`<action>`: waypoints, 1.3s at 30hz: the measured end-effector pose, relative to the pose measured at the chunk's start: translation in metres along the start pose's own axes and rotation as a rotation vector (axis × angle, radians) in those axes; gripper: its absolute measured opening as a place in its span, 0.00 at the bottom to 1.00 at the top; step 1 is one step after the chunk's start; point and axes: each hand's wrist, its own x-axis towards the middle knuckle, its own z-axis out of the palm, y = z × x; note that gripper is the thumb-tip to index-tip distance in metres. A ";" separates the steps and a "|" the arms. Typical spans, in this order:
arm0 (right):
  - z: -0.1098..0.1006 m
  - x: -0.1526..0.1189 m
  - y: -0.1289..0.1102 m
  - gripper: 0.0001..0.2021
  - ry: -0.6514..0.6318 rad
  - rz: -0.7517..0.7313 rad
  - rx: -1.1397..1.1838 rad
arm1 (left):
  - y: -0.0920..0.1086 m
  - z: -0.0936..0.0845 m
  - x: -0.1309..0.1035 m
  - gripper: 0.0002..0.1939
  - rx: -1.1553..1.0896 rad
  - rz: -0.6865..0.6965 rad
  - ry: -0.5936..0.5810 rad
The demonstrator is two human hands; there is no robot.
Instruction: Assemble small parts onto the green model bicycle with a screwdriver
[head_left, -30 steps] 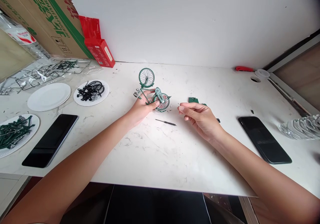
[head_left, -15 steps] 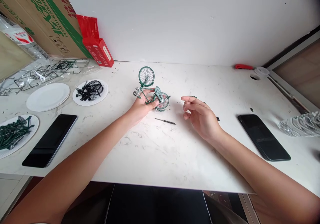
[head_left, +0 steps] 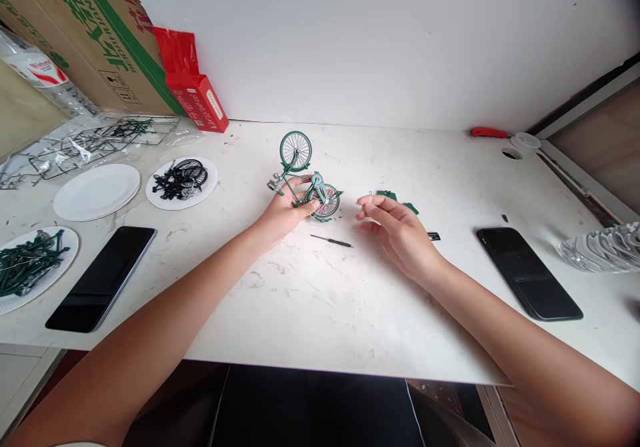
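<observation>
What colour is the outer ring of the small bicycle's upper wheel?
Green all around the upper wheel, seen best in the head view.

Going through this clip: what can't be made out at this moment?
All in the head view:
Piece in the right hand: a thin loop shows, too small to identify; fingertips cover the rest.
Bicycle: the left hand hides part of its lower wheel.
Green parts and black object: partly behind the right hand.
Tool: tip shape too small to tell.
Nearest plate and bottle: cut off by the left edge.
</observation>
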 end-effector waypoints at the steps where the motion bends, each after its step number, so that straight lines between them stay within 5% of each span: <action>1: 0.000 0.000 0.001 0.16 -0.002 -0.010 -0.014 | 0.000 0.000 0.000 0.34 0.001 0.002 -0.002; 8: 0.003 -0.003 -0.002 0.25 -0.002 0.027 0.000 | 0.001 0.001 -0.001 0.34 -0.012 0.022 -0.001; 25: 0.003 -0.002 0.002 0.19 -0.033 0.030 -0.033 | 0.009 0.017 -0.017 0.43 -0.195 -0.017 -0.168; 39: 0.002 -0.001 0.006 0.20 -0.073 0.048 -0.074 | 0.011 0.019 -0.019 0.46 -0.176 0.003 -0.173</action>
